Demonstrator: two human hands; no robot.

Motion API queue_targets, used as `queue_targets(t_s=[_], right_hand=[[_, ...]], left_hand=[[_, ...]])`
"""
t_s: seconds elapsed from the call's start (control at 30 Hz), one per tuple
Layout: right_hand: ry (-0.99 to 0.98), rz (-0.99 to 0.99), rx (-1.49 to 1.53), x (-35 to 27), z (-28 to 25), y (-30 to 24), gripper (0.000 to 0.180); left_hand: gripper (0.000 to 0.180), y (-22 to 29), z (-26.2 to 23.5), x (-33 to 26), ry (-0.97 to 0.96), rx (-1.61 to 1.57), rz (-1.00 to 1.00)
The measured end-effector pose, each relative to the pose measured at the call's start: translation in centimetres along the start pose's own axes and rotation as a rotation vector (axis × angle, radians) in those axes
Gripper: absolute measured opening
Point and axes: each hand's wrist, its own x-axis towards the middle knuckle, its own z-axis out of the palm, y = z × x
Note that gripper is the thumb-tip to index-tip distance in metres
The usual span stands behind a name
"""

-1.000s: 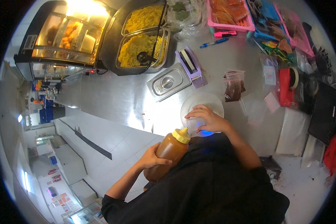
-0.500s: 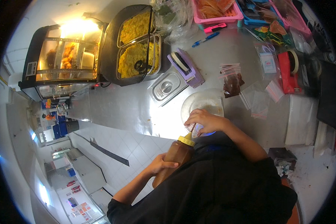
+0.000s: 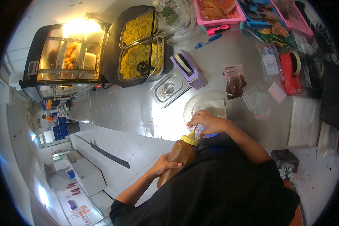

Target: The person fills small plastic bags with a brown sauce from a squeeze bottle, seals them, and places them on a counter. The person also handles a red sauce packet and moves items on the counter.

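Note:
My left hand [image 3: 164, 165] is wrapped round a squeeze bottle [image 3: 179, 158] of brown sauce, tilted with its yellow nozzle cap [image 3: 190, 139] pointing up and right. At the nozzle tip, my right hand [image 3: 207, 122] has its fingers closed on what looks like a small zip bag [image 3: 196, 127]; only a thin reddish edge shows. Behind and under the right hand is a round scale plate [image 3: 192, 107], with a blue glow below it. Zip bags filled with dark brown sauce [image 3: 234, 84] lie beyond, beside clear zip bags [image 3: 260, 101].
A purple tape dispenser [image 3: 190, 69] and a steel lid [image 3: 169, 88] lie left of the scale. Farther back stand trays of yellow food [image 3: 139, 58] and a lit display warmer [image 3: 69, 56]. A red tape dispenser [image 3: 290, 73], pens and pink and blue baskets [image 3: 237, 17] are to the right.
The bottle and both hands have shifted very slightly right within the view, along with the table things. My hold on the bottle and the fingers at its nozzle stay the same.

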Motion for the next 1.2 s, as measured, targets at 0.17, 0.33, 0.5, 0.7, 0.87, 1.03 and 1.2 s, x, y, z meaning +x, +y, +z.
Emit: queue_targets(t_s=[0.17, 0.33, 0.5, 0.7, 0.87, 1.03, 1.2], right_hand=[[0.065, -0.072, -0.056, 0.2, 0.8, 0.7, 0.052], [0.082, -0.069, -0.004, 0.2, 0.2, 0.3, 0.054], [0.114, -0.043, 0.082, 0.4, -0.3, -0.7, 0.060], [0.154, 0.011, 0.012, 1.3, 1.2, -1.0, 0.073], [0.292, -0.064, -0.133, 1.0, 0.6, -0.6, 0.075], [0.421, 0.009, -0.078, -0.4, -1.7, -1.3, 0.058], [0.453, 0.022, 0.136, -1.1, -1.5, -1.2, 0.048]], left_hand=[[0.058, 0.3, -0.1, 0.0, -0.042, -0.050, 0.009], [0.063, -1.3, -0.7, 0.9, -0.059, -0.048, 0.095], [0.075, -2.9, -1.0, 2.0, 0.066, -0.017, 0.453], [0.078, -2.5, -2.7, 4.4, 0.640, -0.107, 0.875], [0.067, -1.6, -2.4, 8.4, 0.882, -0.293, 1.000], [0.072, -1.3, 2.1, 10.4, 1.042, -0.710, 1.027], [0.058, -2.3, 7.9, 11.7, 0.767, -0.913, 0.725]])
